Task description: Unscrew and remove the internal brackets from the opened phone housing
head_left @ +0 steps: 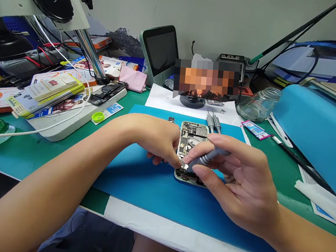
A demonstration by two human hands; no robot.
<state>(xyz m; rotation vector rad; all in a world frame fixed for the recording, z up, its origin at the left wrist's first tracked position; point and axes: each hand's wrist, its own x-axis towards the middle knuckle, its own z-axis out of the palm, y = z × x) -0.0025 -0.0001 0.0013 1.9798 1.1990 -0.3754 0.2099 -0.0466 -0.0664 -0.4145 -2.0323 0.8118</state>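
Note:
An opened phone (pixel 184 141) lies on the blue mat (pixel 148 186) with its inner boards exposed. My right hand (pixel 245 182) is closed around a grey screwdriver (pixel 207 158), its knurled shaft slanting down to the lower part of the phone. The screwdriver's tip is hidden. At the phone's left edge, my left hand (pixel 159 139) is closed, with the thumb pressed down near the lower left of the boards and the other fingers curled beneath. Two more grey screwdrivers (pixel 214 121) lie just beyond the phone. Beside its upper left corner sits a small metal part (pixel 171 119).
Behind the mat are a white sheet (pixel 161 98), a grey-screened device (pixel 159 49) and a glass jar (pixel 259 104). A microscope stand (pixel 89 50) rises at left among boxes and another opened phone (pixel 108 92). A blue case (pixel 309 133) and a black-handled tool (pixel 301 163) lie right.

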